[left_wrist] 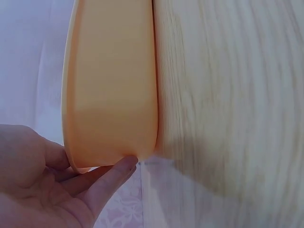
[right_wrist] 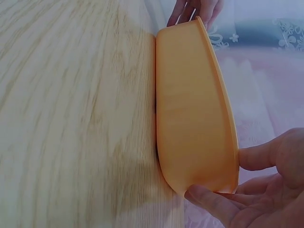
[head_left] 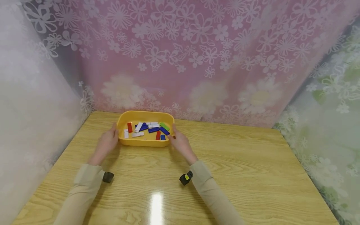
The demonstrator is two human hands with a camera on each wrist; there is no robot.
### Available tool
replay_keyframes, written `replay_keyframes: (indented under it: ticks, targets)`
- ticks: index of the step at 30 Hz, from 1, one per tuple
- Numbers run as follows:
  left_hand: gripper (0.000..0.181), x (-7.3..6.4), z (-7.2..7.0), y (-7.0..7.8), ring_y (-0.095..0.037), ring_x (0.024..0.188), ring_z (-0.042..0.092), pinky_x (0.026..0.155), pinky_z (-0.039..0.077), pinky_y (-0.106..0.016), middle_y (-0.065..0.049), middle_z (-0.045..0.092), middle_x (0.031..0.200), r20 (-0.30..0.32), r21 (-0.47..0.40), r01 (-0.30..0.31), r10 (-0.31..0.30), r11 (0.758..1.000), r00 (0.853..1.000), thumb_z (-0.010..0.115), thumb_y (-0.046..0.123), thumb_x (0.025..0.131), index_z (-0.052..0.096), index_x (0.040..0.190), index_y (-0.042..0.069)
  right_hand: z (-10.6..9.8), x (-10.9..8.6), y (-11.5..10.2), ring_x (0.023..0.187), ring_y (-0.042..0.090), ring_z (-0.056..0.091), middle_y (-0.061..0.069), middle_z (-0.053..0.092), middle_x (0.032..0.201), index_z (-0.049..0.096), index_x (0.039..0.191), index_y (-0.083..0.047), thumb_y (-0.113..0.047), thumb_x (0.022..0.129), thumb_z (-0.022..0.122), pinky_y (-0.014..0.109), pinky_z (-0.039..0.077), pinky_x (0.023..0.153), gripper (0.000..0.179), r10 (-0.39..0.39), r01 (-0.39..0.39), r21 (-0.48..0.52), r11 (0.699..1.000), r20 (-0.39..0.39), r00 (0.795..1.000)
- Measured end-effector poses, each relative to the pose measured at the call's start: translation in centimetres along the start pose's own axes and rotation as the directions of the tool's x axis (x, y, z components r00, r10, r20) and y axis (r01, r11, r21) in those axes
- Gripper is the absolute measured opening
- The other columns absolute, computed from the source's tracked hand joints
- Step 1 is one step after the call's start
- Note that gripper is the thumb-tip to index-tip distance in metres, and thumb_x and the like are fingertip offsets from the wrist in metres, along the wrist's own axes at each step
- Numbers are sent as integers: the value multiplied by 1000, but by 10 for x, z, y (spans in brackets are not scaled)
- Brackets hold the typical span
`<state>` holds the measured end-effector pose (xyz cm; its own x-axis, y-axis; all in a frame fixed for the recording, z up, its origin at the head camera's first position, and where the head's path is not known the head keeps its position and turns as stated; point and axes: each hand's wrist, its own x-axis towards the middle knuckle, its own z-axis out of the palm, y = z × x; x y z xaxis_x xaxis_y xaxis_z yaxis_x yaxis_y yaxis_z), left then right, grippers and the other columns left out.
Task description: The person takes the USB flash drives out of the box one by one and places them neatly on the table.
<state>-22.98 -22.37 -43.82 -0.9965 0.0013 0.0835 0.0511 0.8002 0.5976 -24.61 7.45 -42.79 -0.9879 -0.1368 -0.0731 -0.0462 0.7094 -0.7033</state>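
Observation:
A yellow plastic bin (head_left: 143,143) is at the back left of the table, its base touching the wood or very near it. My left hand (head_left: 108,140) holds its left end, thumb at the rim and fingers against the outer wall. At the right end, my right hand (head_left: 181,144) grips the bin in the same way. Inside lie several small flat oblong pieces: white (head_left: 138,134), blue (head_left: 153,130), red (head_left: 129,127) and green (head_left: 164,126). Their exact kind is too small to tell. Both wrist views show the bin's outer wall (left_wrist: 111,80), not its contents.
The wooden table (head_left: 239,168) extends to the right and in front of the bin. A pink flowered curtain (head_left: 180,62) hangs close behind the back edge. Pale cloth stands along the left (head_left: 33,93) and right (head_left: 332,125) sides.

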Motion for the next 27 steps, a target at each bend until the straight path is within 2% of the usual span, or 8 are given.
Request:
replay_keyframes:
  ticks: [2, 5, 9, 12, 14, 20, 22, 27]
  targets:
    - [51, 1, 3, 2, -38, 78, 58, 67, 46, -46, -44, 52, 128, -2, 7, -10, 10, 1000, 1000, 34, 13, 110, 26, 150, -18, -3, 0, 3, 131, 33, 55, 20, 48, 151, 24, 161, -10, -23, 106, 54, 46, 50, 101, 63, 7, -7, 4, 1000, -2, 1000]
    - [52, 2, 6, 5, -36, 75, 57, 64, 45, -44, -44, 56, 121, 10, 4, -15, 15, 1000, 1000, 34, 14, 110, 24, 150, -18, -7, -1, 6, 133, 35, 53, 20, 47, 152, 25, 161, -10, -22, 106, 55, 47, 50, 101, 63, 9, -9, 17, 1000, -9, 1000]
    - [53, 2, 9, 9, -39, 83, 58, 71, 47, -48, -44, 53, 126, 21, -1, -13, 13, 1000, 1000, 33, 14, 110, 23, 151, -18, -10, -1, 12, 136, 35, 51, 20, 46, 153, 25, 160, -10, -20, 106, 55, 48, 48, 104, 63, 7, -6, 38, 999, -14, 1000]
    - [53, 2, 12, 13, -44, 96, 62, 81, 50, -53, -43, 49, 133, 18, -3, -18, 18, 1000, 1000, 34, 14, 110, 23, 151, -18, -12, 0, 17, 137, 35, 50, 19, 46, 153, 26, 160, -11, -20, 106, 55, 48, 46, 106, 63, 14, -13, 43, 999, -23, 1000]
    - [53, 2, 14, 15, -44, 95, 62, 82, 49, -54, -43, 53, 128, 20, -7, -26, 26, 1000, 999, 34, 14, 110, 23, 151, -18, -14, -1, 19, 137, 34, 49, 19, 45, 153, 26, 160, -12, -20, 106, 54, 47, 47, 105, 62, 24, -22, 46, 999, -32, 999]
    - [54, 2, 23, 22, -35, 77, 55, 70, 46, -47, -38, 60, 103, 33, -23, -32, 33, 999, 999, 34, 15, 110, 21, 152, -17, -22, -3, 28, 120, 32, 60, 19, 46, 153, 26, 160, -10, -19, 105, 55, 40, 52, 81, 62, 30, -28, 37, 999, -43, 999]
    - [54, 2, 26, 24, -34, 82, 57, 74, 48, -47, -41, 59, 115, 29, -26, -40, 41, 999, 999, 35, 15, 110, 22, 151, -18, -24, -3, 31, 117, 32, 61, 20, 45, 153, 27, 160, -8, -17, 105, 54, 38, 51, 76, 62, 24, -23, 34, 999, -43, 999]
    - [54, 2, 30, 32, -35, 87, 59, 78, 49, -50, -42, 56, 123, 37, -37, -56, 58, 998, 998, 34, 15, 111, 21, 151, -19, -29, -4, 37, 121, 34, 60, 20, 43, 155, 26, 160, -9, -17, 106, 53, 35, 51, 75, 61, 38, -36, 48, 998, -48, 998]
